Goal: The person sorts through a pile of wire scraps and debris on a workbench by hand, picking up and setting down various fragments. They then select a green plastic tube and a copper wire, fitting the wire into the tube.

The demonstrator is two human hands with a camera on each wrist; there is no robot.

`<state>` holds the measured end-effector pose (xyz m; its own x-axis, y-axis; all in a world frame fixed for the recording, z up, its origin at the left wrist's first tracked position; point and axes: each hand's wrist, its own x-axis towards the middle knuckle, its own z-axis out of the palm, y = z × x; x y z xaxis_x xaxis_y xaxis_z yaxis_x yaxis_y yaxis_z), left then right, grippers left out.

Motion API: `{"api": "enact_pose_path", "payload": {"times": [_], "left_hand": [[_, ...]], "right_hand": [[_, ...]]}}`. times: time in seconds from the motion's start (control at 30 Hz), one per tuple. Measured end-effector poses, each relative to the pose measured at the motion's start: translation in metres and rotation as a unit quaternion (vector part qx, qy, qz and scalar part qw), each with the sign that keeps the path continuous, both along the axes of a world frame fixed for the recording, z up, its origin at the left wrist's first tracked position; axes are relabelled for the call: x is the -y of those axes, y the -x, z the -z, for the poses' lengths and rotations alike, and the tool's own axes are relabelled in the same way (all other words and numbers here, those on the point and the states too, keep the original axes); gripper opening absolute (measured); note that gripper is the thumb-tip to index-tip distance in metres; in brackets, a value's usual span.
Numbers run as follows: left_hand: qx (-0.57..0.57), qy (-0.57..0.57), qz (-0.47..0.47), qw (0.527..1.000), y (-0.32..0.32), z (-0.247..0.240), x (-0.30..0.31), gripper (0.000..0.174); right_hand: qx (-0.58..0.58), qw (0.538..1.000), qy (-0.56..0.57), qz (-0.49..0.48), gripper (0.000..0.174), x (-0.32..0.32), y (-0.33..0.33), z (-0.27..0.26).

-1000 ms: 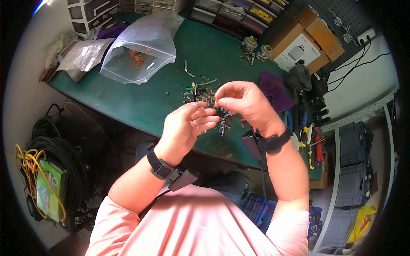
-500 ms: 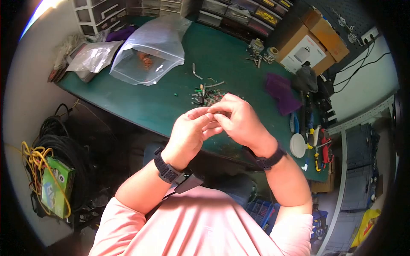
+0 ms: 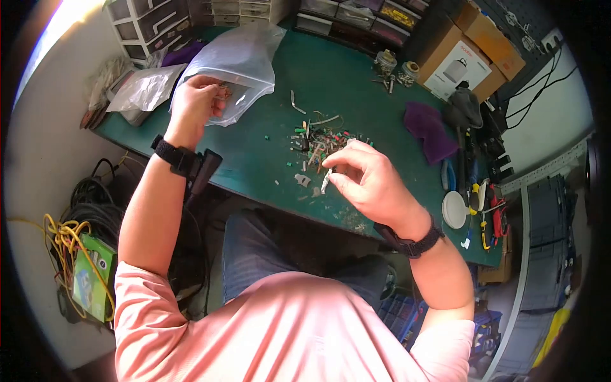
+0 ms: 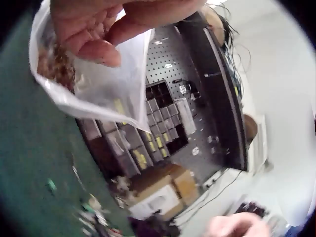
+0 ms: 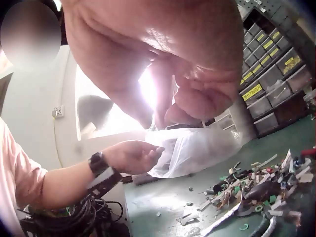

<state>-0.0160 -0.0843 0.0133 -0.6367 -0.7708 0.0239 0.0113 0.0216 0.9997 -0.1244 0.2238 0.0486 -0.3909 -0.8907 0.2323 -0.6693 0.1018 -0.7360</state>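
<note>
In the head view the left hand is in the mouth of a clear plastic bag. Seen from the left wrist, that hand hangs over the bag's opening, fingers relaxed and nothing visible in them; reddish-brown strands lie inside the bag. The right hand pinches a small silvery strip between thumb and finger, above the front of a heap of cut wire pieces and scraps. The right wrist view shows this hand close up, its fingertips partly hidden.
A silvery packet lies left of the bag. Jars, a cardboard box and a purple cloth are at the back right. A white lid and pliers lie near the right edge of the green table.
The left hand has parted from the right and moved up and left to the bag. The right hand has shifted slightly right and down, and the silvery strip in its pinch now shows.
</note>
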Motion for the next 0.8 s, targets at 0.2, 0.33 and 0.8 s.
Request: {"api": "enact_pose_path", "payload": {"times": [0.2, 0.33, 0.8], "left_hand": [[0.155, 0.204, 0.014, 0.967, 0.003, 0.005, 0.017, 0.031], [0.167, 0.496, -0.009, 0.852, -0.016, 0.012, 0.011, 0.034], [0.037, 0.465, -0.059, 0.883, -0.052, 0.019, -0.059, 0.014]], "right_hand": [[-0.025, 0.999, -0.032, -0.011, 0.015, -0.007, 0.007, 0.005], [-0.022, 0.999, -0.038, -0.018, 0.015, -0.004, 0.006, 0.005], [-0.236, 0.964, -0.116, -0.032, 0.015, 0.035, 0.044, 0.036]]}}
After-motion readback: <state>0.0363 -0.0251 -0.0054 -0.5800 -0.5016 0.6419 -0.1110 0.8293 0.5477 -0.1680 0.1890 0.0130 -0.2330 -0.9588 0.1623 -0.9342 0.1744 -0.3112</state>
